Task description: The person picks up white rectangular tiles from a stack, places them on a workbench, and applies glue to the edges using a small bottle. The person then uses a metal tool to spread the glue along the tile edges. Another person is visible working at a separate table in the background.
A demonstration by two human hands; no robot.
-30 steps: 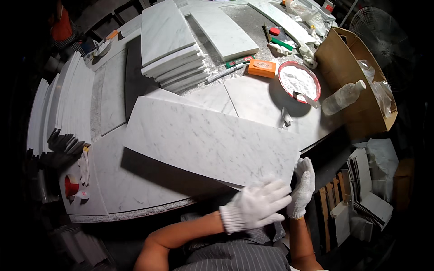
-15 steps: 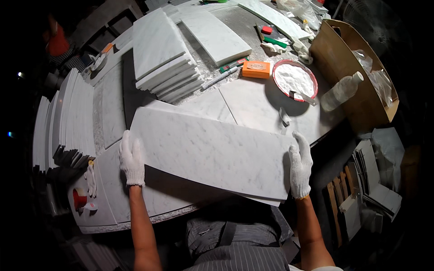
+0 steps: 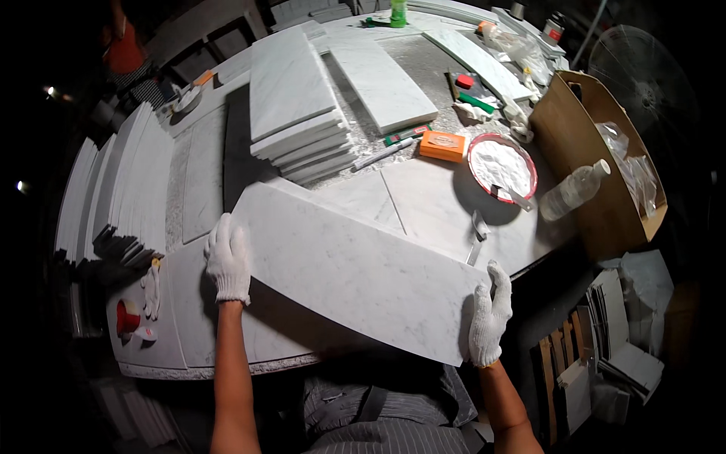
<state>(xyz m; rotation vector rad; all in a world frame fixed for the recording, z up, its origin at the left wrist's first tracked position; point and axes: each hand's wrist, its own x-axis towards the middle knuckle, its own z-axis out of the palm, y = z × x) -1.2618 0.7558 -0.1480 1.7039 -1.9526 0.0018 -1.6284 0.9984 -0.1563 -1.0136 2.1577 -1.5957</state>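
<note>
A long white marble slab (image 3: 348,265) with grey veining spans the space between my hands above the near part of the work table (image 3: 193,310). My left hand (image 3: 228,257), in a white knit glove, grips its left end. At the other end my right hand (image 3: 490,318), gloved alike, holds the short edge with the thumb side up. The slab slants, its right end nearer to me. Some of my fingers are hidden behind the stone. Just beyond the right end lies a small metal scraper (image 3: 479,227).
Stacked slabs (image 3: 291,83) stand beyond, beside an orange box (image 3: 442,146) and a red-rimmed bowl (image 3: 535,179) of white powder. A plastic bottle (image 3: 571,193) and cardboard box (image 3: 567,113) flank the right. Upright slabs (image 3: 128,181) line the left; another person (image 3: 125,57) is farther off.
The slab's right end has swung toward me and a little left with my right hand, so it slants more. My view has shifted, moving the table's far side lower in the picture.
</note>
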